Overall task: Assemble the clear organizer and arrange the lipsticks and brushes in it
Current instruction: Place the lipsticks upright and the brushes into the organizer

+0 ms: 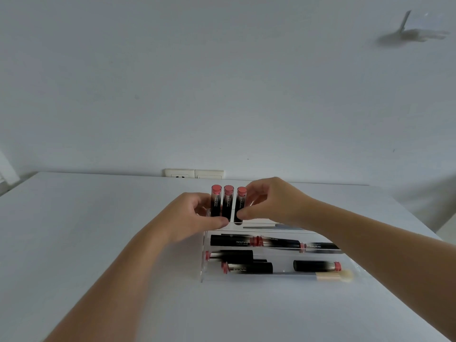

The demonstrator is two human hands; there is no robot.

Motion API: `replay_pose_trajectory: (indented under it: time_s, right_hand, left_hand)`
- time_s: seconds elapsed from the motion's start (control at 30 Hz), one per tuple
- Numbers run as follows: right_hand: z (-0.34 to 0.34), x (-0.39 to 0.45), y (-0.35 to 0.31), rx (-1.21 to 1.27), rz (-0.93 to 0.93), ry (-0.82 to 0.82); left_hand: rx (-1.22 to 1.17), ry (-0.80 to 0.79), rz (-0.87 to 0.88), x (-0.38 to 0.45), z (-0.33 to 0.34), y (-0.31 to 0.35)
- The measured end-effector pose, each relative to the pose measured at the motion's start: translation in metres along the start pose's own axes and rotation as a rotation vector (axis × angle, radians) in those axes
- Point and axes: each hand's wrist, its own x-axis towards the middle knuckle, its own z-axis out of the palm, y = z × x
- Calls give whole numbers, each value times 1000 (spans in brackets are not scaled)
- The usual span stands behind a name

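Observation:
A clear acrylic organizer (203, 267) sits on the white table. Three black lipsticks with pink caps stand upright in its back row. My left hand (195, 215) grips the leftmost upright lipstick (216, 202), thumb stretched along the front. My right hand (269, 201) pinches the rightmost upright lipstick (240, 203), with the middle one (228, 202) between them. Several more lipsticks (232, 240) lie flat in the organizer's front trays. A brush with a pale handle (330, 276) lies along the front edge, and a dark brush (269, 227) lies just behind the front trays.
The white table (98, 230) spreads to the left and in front of the organizer. A wall with two sockets (195, 174) stands close behind the table's far edge. A cracked patch (414, 33) marks the wall at the upper right.

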Motion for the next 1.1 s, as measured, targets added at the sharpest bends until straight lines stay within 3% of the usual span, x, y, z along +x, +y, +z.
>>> replay_pose_trajectory:
  time_s: [1.1]
  right_hand:
    - [8,-5,-4,-43,-78,68]
  left_hand:
    - [12,-1,36,3,0,-3]
